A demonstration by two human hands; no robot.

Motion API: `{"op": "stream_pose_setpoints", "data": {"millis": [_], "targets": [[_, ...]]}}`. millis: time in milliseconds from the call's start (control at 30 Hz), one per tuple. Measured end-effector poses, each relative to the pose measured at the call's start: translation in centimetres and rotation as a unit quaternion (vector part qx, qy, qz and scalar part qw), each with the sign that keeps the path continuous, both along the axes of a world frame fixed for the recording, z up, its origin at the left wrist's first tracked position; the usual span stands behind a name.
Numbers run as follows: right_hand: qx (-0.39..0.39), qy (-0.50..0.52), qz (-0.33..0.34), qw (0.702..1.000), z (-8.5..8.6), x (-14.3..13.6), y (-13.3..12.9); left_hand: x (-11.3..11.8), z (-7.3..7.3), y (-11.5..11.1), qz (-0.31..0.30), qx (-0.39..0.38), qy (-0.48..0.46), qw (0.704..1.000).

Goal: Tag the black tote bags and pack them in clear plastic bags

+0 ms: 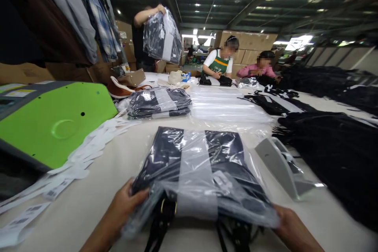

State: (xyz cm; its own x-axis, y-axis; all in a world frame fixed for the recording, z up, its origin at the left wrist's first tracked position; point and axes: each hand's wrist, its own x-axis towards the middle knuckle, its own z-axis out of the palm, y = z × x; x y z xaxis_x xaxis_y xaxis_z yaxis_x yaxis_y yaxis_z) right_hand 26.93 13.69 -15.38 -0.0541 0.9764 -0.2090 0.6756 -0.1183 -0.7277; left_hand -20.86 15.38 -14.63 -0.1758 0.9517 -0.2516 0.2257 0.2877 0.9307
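A dark folded fabric item [168, 153] with a white paper band [193, 173] lies before me, inside a clear plastic bag [233, 197]. Black straps [159, 224] with a gold-coloured buckle hang out at the near, open end. My left hand [122, 202] grips the bag's near left edge, thumb on top and fingers underneath. At the near right corner, my right hand [288, 220] holds the bag's edge; its fingers are partly hidden by the plastic. Beyond it rest a stack of similar bagged items [161, 102] and a pile of clear plastic bags [224, 104].
A green machine [67, 122] stands at left beside a strip of white labels [85, 153]. On the right are a grey tape dispenser [280, 165] and heaps of black fabric [333, 153]. Across the table are several co-workers, one lifting a bagged bundle [163, 35].
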Motion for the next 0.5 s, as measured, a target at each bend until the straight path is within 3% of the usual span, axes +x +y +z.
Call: {"op": "stream_pose_setpoints", "data": {"millis": [67, 167, 367, 500], "targets": [[0.055, -0.039, 0.013, 0.998, -0.5, -0.1, 2.2, -0.1, 0.0, 2.8, -0.024, 0.012, 0.004, 1.000], [0.103, -0.101, -0.014, 0.989, -1.4, 0.0, 3.9, 0.0, -0.9, 5.2, -0.075, 0.022, 0.050, 0.996], [0.135, -0.237, -0.070, 0.960, -2.3, -0.2, 6.6, 1.1, -1.6, 8.2, -0.056, 0.050, 0.095, 0.993], [0.142, -0.284, -0.067, 0.946, -1.5, 0.5, 7.8, -0.6, -1.1, 8.2, -0.046, 0.062, 0.102, 0.992]]}}
